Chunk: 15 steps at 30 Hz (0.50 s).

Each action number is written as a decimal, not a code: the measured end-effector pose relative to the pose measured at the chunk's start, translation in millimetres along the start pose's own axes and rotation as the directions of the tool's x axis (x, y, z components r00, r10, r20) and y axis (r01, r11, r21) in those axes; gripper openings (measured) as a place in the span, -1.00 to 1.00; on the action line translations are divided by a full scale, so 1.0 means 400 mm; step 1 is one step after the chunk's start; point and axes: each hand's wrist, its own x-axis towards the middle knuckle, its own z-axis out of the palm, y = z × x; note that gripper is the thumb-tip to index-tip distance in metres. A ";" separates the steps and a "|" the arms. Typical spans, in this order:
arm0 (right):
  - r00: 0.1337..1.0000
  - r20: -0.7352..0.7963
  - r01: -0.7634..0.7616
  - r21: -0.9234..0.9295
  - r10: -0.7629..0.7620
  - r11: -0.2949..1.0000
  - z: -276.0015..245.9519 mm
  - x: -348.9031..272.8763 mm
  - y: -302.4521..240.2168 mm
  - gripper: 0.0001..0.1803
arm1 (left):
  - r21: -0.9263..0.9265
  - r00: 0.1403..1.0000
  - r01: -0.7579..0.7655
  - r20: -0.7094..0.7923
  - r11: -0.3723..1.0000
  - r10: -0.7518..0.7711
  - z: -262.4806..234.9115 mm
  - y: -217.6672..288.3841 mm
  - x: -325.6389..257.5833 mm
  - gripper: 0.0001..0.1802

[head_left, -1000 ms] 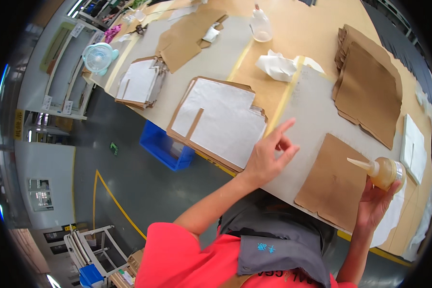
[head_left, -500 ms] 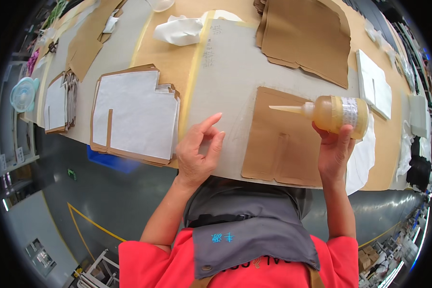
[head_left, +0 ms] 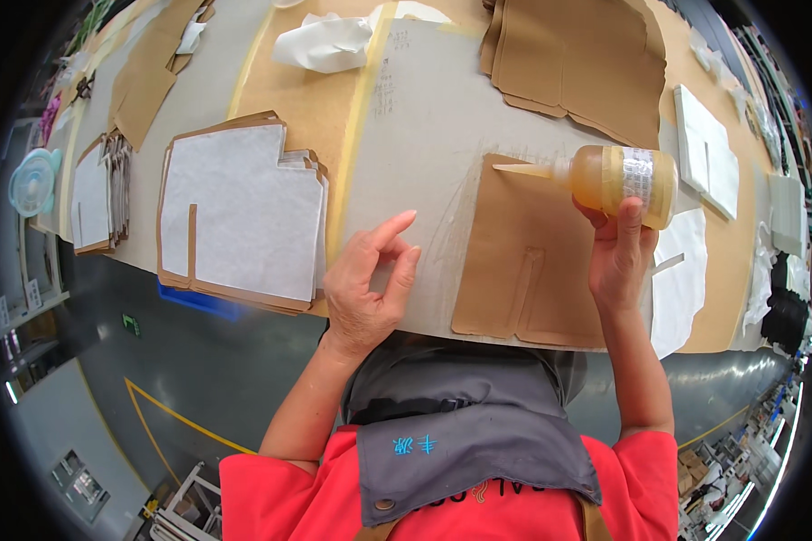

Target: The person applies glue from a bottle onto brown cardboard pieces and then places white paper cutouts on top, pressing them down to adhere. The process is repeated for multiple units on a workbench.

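Observation:
My right hand grips a squeeze bottle of amber liquid, tipped on its side. Its long thin nozzle points left, and the tip appears over the far left corner of a brown leather-like panel. That panel lies flat at the table's near edge, with a narrow slit-shaped mark in its middle. The bottle and my right hand hide part of its right side. To the left of the panel, my left hand hovers with nothing in it, thumb and forefinger apart.
A stack of white-faced brown panels lies to the left, a smaller stack beyond it. Brown panels are piled at the far right. White slotted pieces lie right of the bottle. Crumpled white material sits at the back.
My right hand has carried the bottle slightly away from me and to the left, bringing the nozzle tip to the panel's far left corner. My left hand keeps nearly the same pose.

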 end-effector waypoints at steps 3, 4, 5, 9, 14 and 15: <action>1.000 0.013 0.006 -0.004 -0.006 1.000 -0.005 0.000 0.000 -0.42 | -0.007 1.000 0.006 0.005 1.000 -0.006 -0.001 0.001 0.000 -0.64; 1.000 0.015 0.005 -0.003 -0.005 1.000 -0.006 -0.002 0.000 -0.43 | -0.001 1.000 0.003 0.006 1.000 -0.003 -0.001 0.003 0.001 -0.64; 1.000 0.023 -0.004 -0.001 0.004 1.000 -0.010 -0.004 0.001 -0.43 | 0.004 1.000 0.000 0.007 1.000 0.000 -0.001 0.003 0.001 -0.64; 0.999 0.040 -0.019 -0.007 0.020 1.000 -0.024 -0.015 -0.002 -0.42 | -0.011 1.000 0.004 0.001 1.000 -0.004 0.001 0.001 0.000 -0.63; 0.999 0.043 -0.025 -0.028 0.026 0.999 -0.032 -0.040 -0.008 -0.39 | -0.017 1.000 0.006 -0.005 1.000 -0.006 0.000 0.005 0.001 -0.61; 0.999 0.034 -0.031 -0.025 0.032 0.999 -0.020 -0.044 -0.015 -0.39 | -0.019 1.000 0.009 -0.006 1.000 -0.009 0.001 0.002 0.000 -0.61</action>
